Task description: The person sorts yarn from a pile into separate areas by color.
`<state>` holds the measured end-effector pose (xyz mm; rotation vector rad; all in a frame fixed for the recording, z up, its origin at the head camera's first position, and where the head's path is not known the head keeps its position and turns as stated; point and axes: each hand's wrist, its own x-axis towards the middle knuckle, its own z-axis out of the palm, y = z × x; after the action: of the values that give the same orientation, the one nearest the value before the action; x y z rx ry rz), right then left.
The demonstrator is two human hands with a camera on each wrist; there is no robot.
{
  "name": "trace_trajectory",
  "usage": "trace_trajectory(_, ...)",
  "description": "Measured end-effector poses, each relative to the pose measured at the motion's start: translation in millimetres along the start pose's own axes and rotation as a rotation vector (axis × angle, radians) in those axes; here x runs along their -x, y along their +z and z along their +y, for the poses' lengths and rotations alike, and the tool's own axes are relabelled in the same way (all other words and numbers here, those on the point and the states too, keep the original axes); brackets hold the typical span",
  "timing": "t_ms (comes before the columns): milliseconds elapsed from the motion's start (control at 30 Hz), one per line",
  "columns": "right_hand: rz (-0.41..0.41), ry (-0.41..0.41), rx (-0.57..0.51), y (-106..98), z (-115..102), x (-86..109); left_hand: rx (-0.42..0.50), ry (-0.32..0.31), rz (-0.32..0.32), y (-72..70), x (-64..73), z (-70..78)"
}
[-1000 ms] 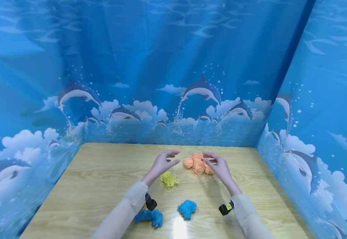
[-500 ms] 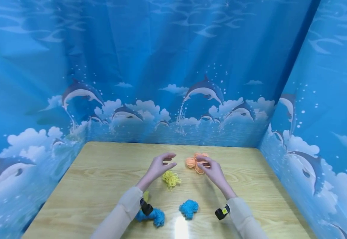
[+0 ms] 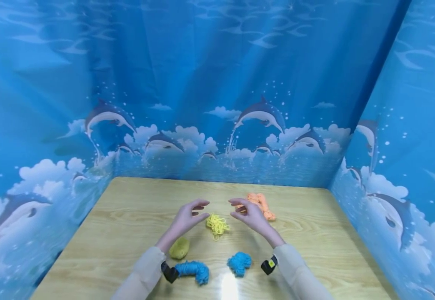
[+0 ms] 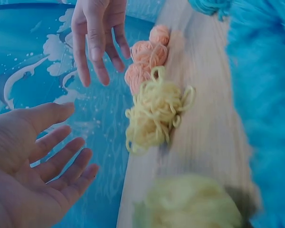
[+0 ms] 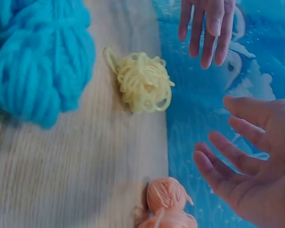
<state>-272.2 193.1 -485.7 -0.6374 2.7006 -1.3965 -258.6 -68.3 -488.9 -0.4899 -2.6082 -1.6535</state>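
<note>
My left hand (image 3: pixel 185 216) hovers over the table with fingers loosely bent, holding nothing. Opposite it, my right hand (image 3: pixel 253 217) is likewise relaxed and holds nothing. Between and just below them lies a tangle of pale yellow yarn (image 3: pixel 217 225), its loops sticking out. Peach-orange yarn (image 3: pixel 263 205) in rounded bundles lies behind the right hand, which covers part of it. In the left wrist view, both the left hand (image 4: pixel 42 161) and the right hand (image 4: pixel 102 38) are apart from the yellow yarn (image 4: pixel 154 114).
A bent bundle of blue yarn (image 3: pixel 193 268) lies near the left wrist camera, and a second blue bundle (image 3: pixel 240 263) lies at front centre. Beside the left forearm is an olive-yellow lump (image 3: pixel 179 248). Dolphin-printed curtains (image 3: pixel 217 104) border the wooden table (image 3: pixel 127 216).
My right hand has moved left, off most of the orange yarn. My left hand has shifted left and slightly nearer, and the olive-yellow lump has come out from behind that forearm.
</note>
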Motion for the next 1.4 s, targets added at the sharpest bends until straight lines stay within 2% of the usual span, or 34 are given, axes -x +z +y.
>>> trace_trajectory(233,-0.133,0.004,0.064,13.7,0.4,-10.7,-0.034,-0.033,-0.01,-13.4,18.7,-11.2)
trace_trajectory(400,-0.192,-0.005,0.069,21.4,-1.8,-16.4,-0.052,-0.052,-0.023,-22.7,31.2,-17.7)
trace_trajectory(733,-0.297,0.013,0.051,32.6,-3.6,-26.6,-0.098,-0.052,-0.13,-40.9,55.4,-32.8)
trace_trajectory(1000,-0.332,0.024,0.022,39.3,-0.5,-31.1,-0.086,-0.064,-0.246,-53.0,68.8,-40.7)
trace_trajectory(1200,-0.332,0.007,0.095,46.4,-2.0,-33.7,-0.158,-0.058,-0.266,-56.4,73.9,-41.7)
trace_trajectory(1400,-0.324,0.007,0.162,52.3,-4.0,-35.1,-0.144,-0.06,-0.279,-58.2,76.4,-41.6)
